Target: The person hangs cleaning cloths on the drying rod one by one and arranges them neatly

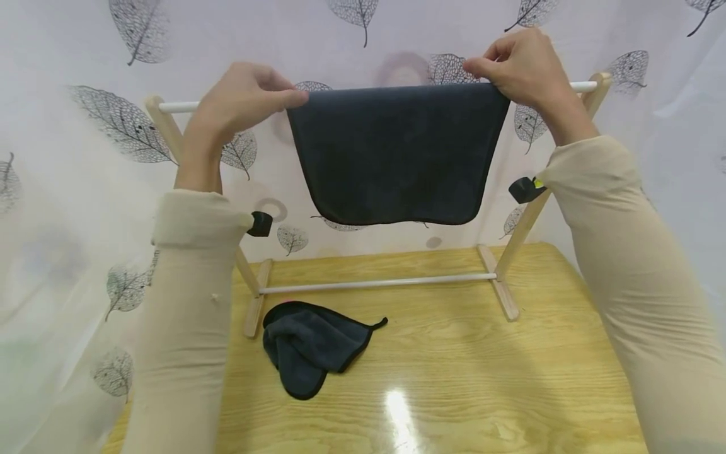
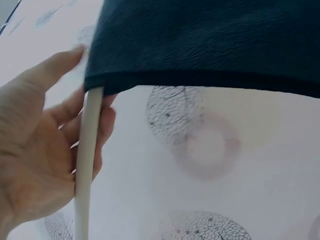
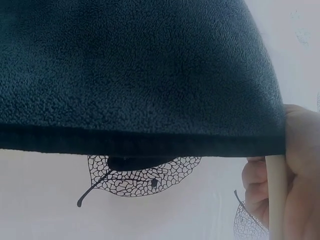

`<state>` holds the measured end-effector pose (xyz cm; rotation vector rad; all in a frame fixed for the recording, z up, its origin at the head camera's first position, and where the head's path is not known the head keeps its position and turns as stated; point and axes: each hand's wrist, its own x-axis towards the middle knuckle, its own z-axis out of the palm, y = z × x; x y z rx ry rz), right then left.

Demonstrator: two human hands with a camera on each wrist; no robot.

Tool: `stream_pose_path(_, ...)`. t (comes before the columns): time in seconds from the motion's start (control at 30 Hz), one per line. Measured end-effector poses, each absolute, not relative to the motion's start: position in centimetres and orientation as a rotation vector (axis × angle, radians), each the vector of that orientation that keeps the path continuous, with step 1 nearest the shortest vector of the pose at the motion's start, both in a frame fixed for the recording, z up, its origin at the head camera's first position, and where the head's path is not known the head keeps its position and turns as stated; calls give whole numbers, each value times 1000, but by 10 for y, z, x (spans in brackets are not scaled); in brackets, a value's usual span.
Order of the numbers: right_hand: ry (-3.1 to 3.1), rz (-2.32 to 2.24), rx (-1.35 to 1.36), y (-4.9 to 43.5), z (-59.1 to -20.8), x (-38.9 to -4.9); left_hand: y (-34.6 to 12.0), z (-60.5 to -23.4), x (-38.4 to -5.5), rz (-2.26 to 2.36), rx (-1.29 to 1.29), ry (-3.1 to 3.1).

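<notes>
A dark grey towel [image 1: 397, 151] with black edging hangs folded over the white top bar [image 1: 180, 107] of a wooden rack. My left hand [image 1: 244, 94] holds the towel's upper left corner at the bar; in the left wrist view its fingers reach behind the bar [image 2: 87, 165], with the thumb beside the cloth's edge. At the upper right corner, my right hand [image 1: 527, 69] grips the cloth against the bar, partly hidden by the towel [image 3: 150, 75] in the right wrist view. A second dark grey towel [image 1: 317, 340] with a hanging loop lies crumpled on the table.
The rack's wooden legs [image 1: 524, 221] stand on a wood-grain table [image 1: 442, 366], joined by a white lower bar [image 1: 374, 284]. Behind hangs a pale curtain [image 1: 68, 50] printed with leaves. Small black devices [image 1: 259, 224] sit at both wrists.
</notes>
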<state>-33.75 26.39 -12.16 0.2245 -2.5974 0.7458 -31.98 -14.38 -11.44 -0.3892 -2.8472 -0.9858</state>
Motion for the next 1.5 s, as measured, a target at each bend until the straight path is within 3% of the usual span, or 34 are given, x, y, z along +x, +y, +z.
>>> stream_pose_path(0.17, -2588, 744, 215, 264, -123, -338, -151, -115, -320, -961, -512, -2846)
stream_pose_path(0.6, -2560, 815, 289, 269, -124, -337, -145, -119, -322, -1009, -451, -2720)
stream_pose_path(1.1, -2623, 963, 486, 276, -121, -331, -134, -117, -319, -1069, -268, -2701)
stream_pose_path(1.5, -2703, 1002, 472, 277, -114, -328, -129, -117, -321, -1069, -130, -2732)
